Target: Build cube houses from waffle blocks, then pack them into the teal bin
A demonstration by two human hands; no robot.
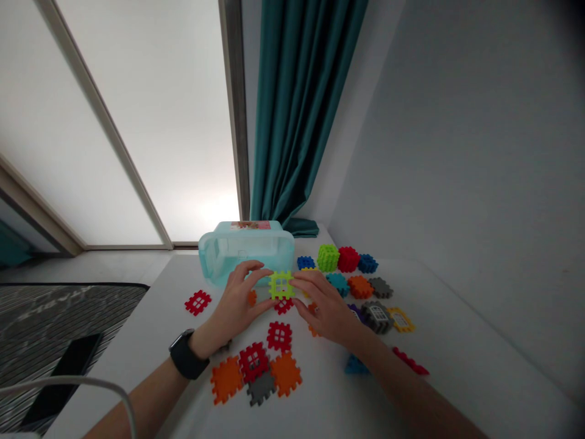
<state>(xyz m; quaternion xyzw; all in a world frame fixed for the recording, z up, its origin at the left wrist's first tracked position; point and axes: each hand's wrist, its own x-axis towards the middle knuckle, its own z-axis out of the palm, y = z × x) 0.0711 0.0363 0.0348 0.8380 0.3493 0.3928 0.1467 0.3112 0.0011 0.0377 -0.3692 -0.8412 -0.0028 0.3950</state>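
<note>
The person's left hand (235, 302) and right hand (324, 302) meet over a lime-green waffle block (281, 285), a small square lattice tile near the middle of the white desk (457, 341). The left fingers (250, 269) curve around the block's left side, with the thumb reaching toward its lower edge. The right fingers (304, 280) press in from the opposite side, so the block sits pinched between the two hands. Whether it is lifted off the desk cannot be told. A black watch (185, 355) circles the left wrist.

Just behind the hands, a pale aqua plastic box (247, 253) with a picture label on top lies on its side near the far corner of the desk. To the right, along the wall, are a lime-green cube (328, 258), a red cube (348, 259) and a blue cube (368, 263), built from similar pieces. Flat teal (338, 283), orange (360, 286) and grey (380, 287) tiles lie just nearer, beside a yellow window frame piece (401, 319).

Nearer the left edge of the desk, a red tile (198, 302) lies alone. Below the left hand, orange (226, 379), red (253, 361) and grey (261, 388) tiles lie clustered and overlapping. Off the desk's left edge, a black phone (59, 381) rests on a dark striped rug (59, 311).
</note>
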